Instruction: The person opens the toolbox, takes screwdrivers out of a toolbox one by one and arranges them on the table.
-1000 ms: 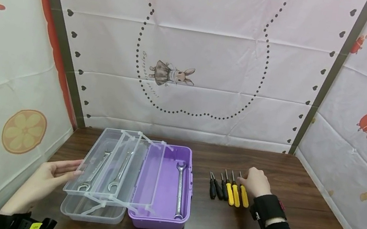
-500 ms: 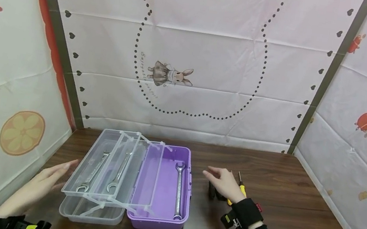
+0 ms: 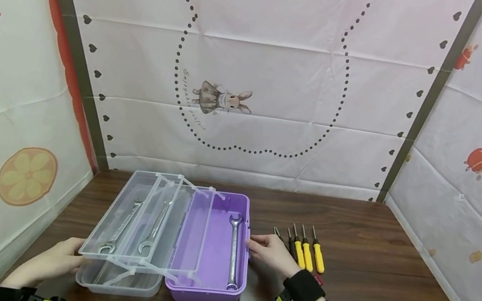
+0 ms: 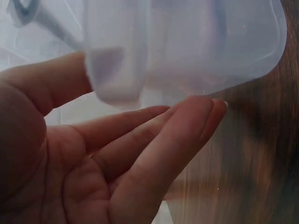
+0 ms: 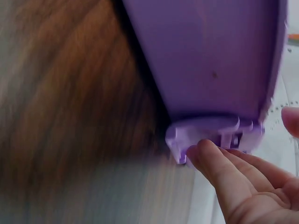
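A purple toolbox (image 3: 203, 296) stands on the table with its clear plastic lid and tray (image 3: 124, 287) opened out to the left. One wrench (image 3: 233, 252) lies in the purple base. Two more wrenches, one of them (image 3: 119, 228), show through the clear plastic. My left hand (image 3: 55, 260) is at the near left corner of the clear part; in the left wrist view its fingers (image 4: 154, 154) extend beside and under the plastic. My right hand (image 3: 274, 253) touches the toolbox's right side; in the right wrist view straight fingertips (image 5: 201, 151) rest at the purple latch (image 5: 215, 135), thumb apart.
Several screwdrivers with yellow handles (image 3: 318, 260) and black handles lie in a row right of the toolbox, partly behind my right hand. Patterned white cloth walls (image 3: 289, 84) enclose the brown wooden table (image 3: 372, 276) at the back and sides.
My right hand has left the screwdrivers and moved left to the toolbox's right side. My left hand has shifted lower, to the clear part's near corner. The toolbox stays in place.
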Demonstrator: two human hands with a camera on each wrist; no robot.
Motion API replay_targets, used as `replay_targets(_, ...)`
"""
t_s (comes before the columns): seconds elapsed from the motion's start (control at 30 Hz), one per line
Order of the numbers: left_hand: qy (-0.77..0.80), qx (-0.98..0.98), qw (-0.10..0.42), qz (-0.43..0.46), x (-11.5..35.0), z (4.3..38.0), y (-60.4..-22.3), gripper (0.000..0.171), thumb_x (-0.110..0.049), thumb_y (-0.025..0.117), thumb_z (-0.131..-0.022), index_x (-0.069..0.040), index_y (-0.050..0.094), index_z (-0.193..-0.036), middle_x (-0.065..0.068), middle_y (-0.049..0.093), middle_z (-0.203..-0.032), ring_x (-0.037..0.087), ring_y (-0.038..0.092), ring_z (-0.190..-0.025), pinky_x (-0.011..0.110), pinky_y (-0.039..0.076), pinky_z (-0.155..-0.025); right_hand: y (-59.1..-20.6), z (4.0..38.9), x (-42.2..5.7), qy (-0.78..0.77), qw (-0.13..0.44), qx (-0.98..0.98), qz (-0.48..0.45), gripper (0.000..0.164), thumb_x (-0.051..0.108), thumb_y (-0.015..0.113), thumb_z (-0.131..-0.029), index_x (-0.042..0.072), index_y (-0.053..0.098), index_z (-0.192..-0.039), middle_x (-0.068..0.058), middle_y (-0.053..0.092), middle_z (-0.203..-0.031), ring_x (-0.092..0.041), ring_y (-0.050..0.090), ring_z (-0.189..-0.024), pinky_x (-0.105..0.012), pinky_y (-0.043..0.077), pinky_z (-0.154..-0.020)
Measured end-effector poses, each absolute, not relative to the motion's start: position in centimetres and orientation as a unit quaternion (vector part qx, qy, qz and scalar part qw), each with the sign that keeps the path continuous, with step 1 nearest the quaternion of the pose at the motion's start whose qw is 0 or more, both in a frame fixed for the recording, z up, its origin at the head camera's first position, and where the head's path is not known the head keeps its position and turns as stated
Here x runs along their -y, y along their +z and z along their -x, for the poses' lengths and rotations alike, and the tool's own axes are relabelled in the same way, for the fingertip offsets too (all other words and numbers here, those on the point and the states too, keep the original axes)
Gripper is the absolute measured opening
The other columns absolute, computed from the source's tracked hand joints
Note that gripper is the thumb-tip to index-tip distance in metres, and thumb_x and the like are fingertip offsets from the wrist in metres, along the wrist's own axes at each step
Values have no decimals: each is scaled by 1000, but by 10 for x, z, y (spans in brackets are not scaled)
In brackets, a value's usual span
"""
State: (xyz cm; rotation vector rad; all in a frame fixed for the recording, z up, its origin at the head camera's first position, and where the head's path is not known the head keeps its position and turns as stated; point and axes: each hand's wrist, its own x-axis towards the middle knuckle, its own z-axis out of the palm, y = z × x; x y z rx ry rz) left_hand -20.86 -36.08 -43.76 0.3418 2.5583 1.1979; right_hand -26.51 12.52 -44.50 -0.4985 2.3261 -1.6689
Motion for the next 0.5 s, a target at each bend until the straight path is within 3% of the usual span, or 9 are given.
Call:
replay_targets(0.1,414,-887,151,-133,360,208,-438,47,-18,62,-96,18,51,-125,25,66,-113,3,63,-86,27,56,-67,-446,263,-119,-555,101,-807,176,48,20,58,-100,-17,53,-130,-30,66,-119,-36,68,-109,-40,57,-90)
replay_targets(0.27,361,-915,113,-140,357,209,-438,48,-17,65,-94,16,51,-126,25,66,-115,1,61,-88,25,54,-68,-448,260,-113,-560,91,-807,165,47,17,59,-98,-18,53,-130,-30,68,-115,-36,69,-106,-38,58,-88)
replay_targets(0.5,276,-954,42,-110,348,207,-437,46,-15,70,-89,11,57,-124,22,69,-115,23,65,-99,30,53,-75,-448,257,-111,-564,92,-804,161,44,16,58,-98,-17,56,-127,-30,69,-112,-37,70,-104,-38,58,-88)
